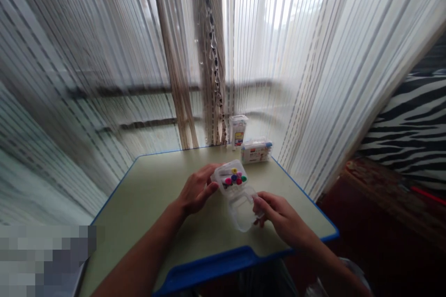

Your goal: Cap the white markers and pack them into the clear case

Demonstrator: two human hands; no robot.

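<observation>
A clear plastic case point(223, 169) is held above the table, with its hinged lid point(241, 213) swung down toward me. Several markers point(234, 178) with yellow, blue, pink, red and green ends lie inside the case. My left hand point(200, 188) grips the case at its left side, thumb in front and fingers behind. The lid's right edge is pinched between the thumb and fingers of my right hand point(273, 212).
On the pale table point(149, 190), a clear box with blue corners point(257, 152) stands at the back right, beside a taller clear container point(239, 132). String curtains point(104, 55) hang behind. A blue trough point(212, 267) runs along the front edge.
</observation>
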